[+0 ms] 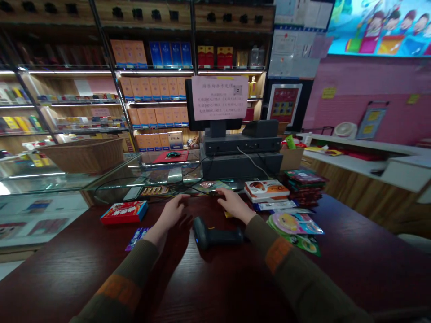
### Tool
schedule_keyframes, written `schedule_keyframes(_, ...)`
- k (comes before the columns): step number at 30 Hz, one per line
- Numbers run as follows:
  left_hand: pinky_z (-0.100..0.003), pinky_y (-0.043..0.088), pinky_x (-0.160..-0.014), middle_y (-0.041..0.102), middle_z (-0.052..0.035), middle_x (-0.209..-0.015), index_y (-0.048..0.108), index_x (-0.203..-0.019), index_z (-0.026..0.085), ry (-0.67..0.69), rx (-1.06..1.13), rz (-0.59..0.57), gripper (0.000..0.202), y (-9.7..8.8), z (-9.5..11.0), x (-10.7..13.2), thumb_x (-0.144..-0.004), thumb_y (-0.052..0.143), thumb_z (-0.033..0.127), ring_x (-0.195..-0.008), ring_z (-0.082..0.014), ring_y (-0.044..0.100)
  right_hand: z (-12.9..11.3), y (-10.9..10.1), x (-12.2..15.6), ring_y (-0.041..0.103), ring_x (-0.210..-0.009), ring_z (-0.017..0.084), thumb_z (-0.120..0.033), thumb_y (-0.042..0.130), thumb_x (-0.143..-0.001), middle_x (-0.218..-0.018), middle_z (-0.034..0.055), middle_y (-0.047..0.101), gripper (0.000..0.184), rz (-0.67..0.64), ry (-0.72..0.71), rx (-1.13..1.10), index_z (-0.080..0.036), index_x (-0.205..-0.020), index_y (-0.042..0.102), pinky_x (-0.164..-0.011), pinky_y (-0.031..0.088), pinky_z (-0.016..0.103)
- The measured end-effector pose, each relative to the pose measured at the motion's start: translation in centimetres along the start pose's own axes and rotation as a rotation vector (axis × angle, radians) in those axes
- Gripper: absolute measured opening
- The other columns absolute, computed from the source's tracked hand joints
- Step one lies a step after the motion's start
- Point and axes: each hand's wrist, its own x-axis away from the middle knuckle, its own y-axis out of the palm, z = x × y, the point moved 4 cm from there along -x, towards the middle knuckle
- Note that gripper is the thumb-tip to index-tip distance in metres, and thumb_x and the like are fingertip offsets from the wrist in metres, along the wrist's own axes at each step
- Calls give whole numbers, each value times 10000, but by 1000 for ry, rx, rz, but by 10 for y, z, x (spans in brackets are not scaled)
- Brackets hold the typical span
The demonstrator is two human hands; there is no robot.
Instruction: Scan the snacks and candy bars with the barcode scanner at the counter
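Note:
My left hand (173, 213) hovers just above the dark wooden counter (188, 287), its fingers loosely bent and apart, with nothing visible in it. Across from it, my right hand (235, 205) reaches forward with fingers spread downward. Beneath that palm shows a small piece of something yellow (228, 215), mostly hidden; whether the hand touches it I cannot tell. A black barcode scanner (210, 237) lies on its side nearer to me, between my forearms. Left of my left hand are a red and blue box (124, 212) and a purple packet (136, 237), partly covered by my wrist.
Right of my right hand are a white and brown box (266, 190), colourful round-faced packages (289, 223) and a stack of dark red packets (305, 186). A cash register (240, 166) and glass case (155, 172) stand beyond. A wicker basket (85, 154) sits left.

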Motion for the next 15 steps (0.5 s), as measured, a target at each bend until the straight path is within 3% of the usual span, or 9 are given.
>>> schedule_keyframes(15, -319, 470, -1056, 714, -56, -1261, 654, -1265, 194, 153, -25, -313, 495, 67, 86, -43, -798, 509, 120, -1162, -212, 662, 80, -83, 25, 636, -1199, 222, -171, 576, -892, -1281, 103, 694, 407, 184, 171, 139, -170, -1296, 622, -1052, 456, 347)
